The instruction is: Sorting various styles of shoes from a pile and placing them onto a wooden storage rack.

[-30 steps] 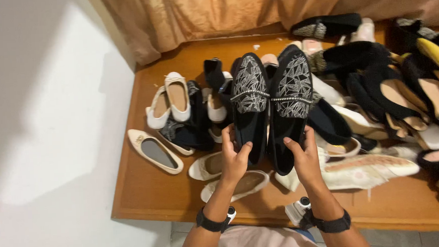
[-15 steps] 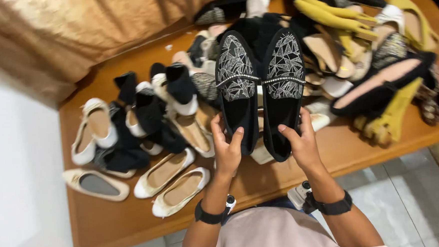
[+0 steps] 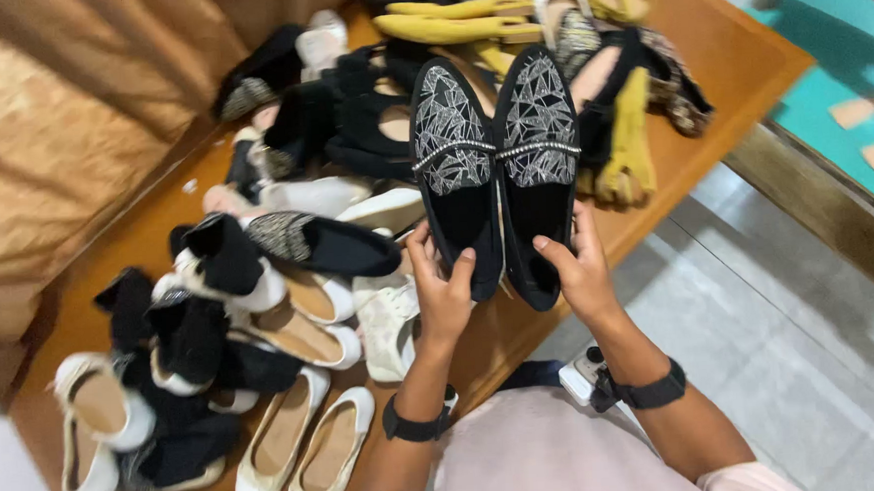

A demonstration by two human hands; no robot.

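While the wooden bench (image 3: 717, 71) sprawls across the view with a brown curtain (image 3: 72, 125) hanging behind it, nearly all of its top is buried under a loose heap of shoes, and that heap is the first risk: it is piled unevenly, so a nudge could send pairs sliding apart or off the near edge onto the tiled floor (image 3: 801, 346). Up at the far end lie yellow flats (image 3: 465, 25), one more yellow shoe (image 3: 631, 136) hanging close to the bench edge, looking ready to drop if bumped. On the near side, cream flats (image 3: 308, 451) sit in a row right by the edge too. Now the main event: a pair of black loafers with silver embroidery, held side by side above the pile, toes pointing away. The left hand (image 3: 445, 295) is curled around the heel of the left loafer (image 3: 458, 175), thumb on top; the right hand (image 3: 578, 268) wraps the heel of the right loafer (image 3: 537, 161) the same way. Both grips are at the very back, so I'd judge the toes heavy enough to tip a shoe loose, and a fall would scatter the black pumps (image 3: 371, 119) below. Black bands ring both wrists; a small white-and-black device (image 3: 581, 375) sits near the right wrist.
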